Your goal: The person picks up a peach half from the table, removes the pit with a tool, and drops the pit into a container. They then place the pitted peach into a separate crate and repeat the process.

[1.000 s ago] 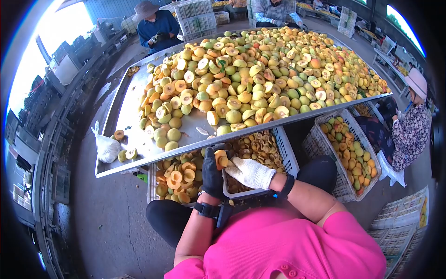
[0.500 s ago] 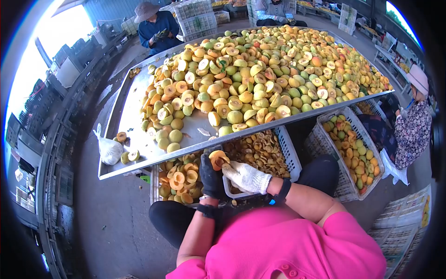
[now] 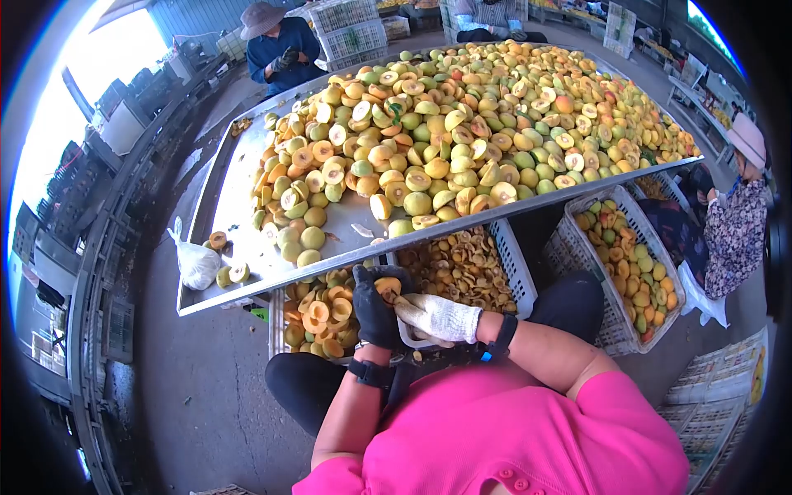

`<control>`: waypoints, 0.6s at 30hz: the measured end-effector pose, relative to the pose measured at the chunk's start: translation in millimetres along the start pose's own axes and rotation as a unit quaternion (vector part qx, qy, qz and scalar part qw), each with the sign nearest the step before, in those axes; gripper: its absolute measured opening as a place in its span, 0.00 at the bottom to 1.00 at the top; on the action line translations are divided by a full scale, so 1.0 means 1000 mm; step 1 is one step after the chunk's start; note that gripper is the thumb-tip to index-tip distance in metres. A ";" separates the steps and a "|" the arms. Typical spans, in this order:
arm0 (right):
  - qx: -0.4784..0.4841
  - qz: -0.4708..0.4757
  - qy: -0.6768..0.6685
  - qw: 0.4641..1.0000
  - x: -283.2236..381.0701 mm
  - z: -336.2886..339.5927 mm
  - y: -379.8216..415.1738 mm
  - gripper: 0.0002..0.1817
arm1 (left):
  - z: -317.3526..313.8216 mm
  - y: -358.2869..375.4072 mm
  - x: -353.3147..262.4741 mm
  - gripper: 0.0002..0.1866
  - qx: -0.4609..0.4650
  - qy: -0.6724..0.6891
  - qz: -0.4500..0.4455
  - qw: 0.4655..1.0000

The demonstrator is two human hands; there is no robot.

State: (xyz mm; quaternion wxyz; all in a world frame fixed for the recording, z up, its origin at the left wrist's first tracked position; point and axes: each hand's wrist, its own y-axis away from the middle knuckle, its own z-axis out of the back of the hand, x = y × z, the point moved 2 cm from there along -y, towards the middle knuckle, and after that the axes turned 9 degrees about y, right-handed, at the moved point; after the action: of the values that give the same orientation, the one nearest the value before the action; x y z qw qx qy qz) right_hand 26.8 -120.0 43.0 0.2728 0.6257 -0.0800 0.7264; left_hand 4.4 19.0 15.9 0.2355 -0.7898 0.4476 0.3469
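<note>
Left hand [image 3: 374, 310]'s wrapped round a fruit [image 3: 388, 286], right hand [image 3: 435, 318] up against it, can't tell if pinching. I'd go snug, not squeezing; it probably bruises.

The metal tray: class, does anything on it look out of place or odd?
Yes, mildly. A white bag sits at the tray's near left corner, odd on a surface mostly holding fruit. A pale scrap lies on bare metal, and a green leaf stands out against the fruit.
</note>
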 end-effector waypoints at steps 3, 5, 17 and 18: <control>0.053 -0.061 -0.054 0.995 0.007 0.003 0.010 0.21 | 0.001 0.002 -0.004 0.29 0.040 0.043 0.095 0.994; 0.063 -0.076 -0.048 0.994 0.012 0.005 0.013 0.21 | 0.005 -0.003 -0.003 0.32 0.037 0.009 0.143 0.989; 0.182 -0.110 -0.230 0.950 -0.023 0.012 0.016 0.27 | -0.003 -0.009 -0.001 0.33 0.135 -0.157 0.134 0.969; 0.200 -0.108 -0.236 0.945 -0.026 0.012 0.015 0.27 | -0.005 -0.010 0.000 0.33 0.199 -0.252 0.083 0.943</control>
State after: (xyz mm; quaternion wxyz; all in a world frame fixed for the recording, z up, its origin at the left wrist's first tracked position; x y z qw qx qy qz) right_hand 31.7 -145.9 24.5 0.1919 0.8257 0.0726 0.5255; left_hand 14.7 20.6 19.7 0.4634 -0.5734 0.4978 0.4568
